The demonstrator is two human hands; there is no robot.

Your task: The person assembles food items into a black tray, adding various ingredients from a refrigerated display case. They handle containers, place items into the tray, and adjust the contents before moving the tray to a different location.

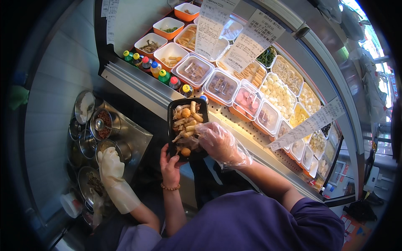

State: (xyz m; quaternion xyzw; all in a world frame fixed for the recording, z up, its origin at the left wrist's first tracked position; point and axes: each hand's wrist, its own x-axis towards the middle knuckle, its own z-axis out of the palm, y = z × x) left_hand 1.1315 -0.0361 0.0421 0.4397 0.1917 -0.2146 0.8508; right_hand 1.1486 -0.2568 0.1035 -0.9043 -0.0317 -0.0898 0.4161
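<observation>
A black plastic takeaway tray (171, 121) is tilted in front of me, filled with mixed food (184, 125): pale, knobbly pieces and round yellowish balls. My left hand (169, 165), bare and with a beaded bracelet on the wrist, grips the tray by its near left corner, the thumb along its side. A clear plastic glove covers my right hand (222, 144). It reaches over the tray's right rim, fingers curled together at the food. What lies between those fingertips is hidden by the glove and the hand.
A display case (247, 129) slopes away rightward with several lidded tubs (220, 85) and a row of bottles (164, 77). Paper slips (255, 39) hang before it. At left, a co-worker's rubber-gloved hand (113, 167) is by metal bowls (88, 144) on a steel counter (140, 136).
</observation>
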